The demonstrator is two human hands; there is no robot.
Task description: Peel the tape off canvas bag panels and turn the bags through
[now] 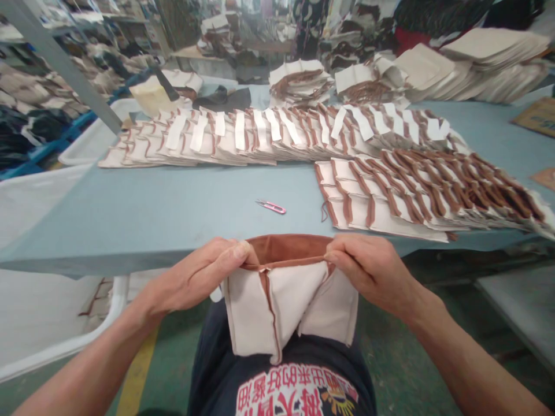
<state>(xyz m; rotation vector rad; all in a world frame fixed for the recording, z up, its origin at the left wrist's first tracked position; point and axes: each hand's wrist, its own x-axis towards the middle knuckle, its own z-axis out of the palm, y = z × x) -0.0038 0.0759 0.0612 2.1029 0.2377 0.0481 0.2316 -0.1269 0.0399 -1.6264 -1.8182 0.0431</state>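
My left hand (203,274) and my right hand (368,271) both pinch the top edge of a cream fabric piece with brown trim (286,300), held over my lap just below the table's front edge. The brown band (286,248) stretches between my two hands, and the cream panels hang down folded beneath it. Each hand's fingers are closed on the fabric's upper corners.
A pink thread snipper (271,206) lies on the light blue table (151,214). Rows of overlapping cream and brown pieces (425,185) cover the right and far side (243,136). Stacks of fabric (477,63) stand at the back. White bins (52,323) sit at left.
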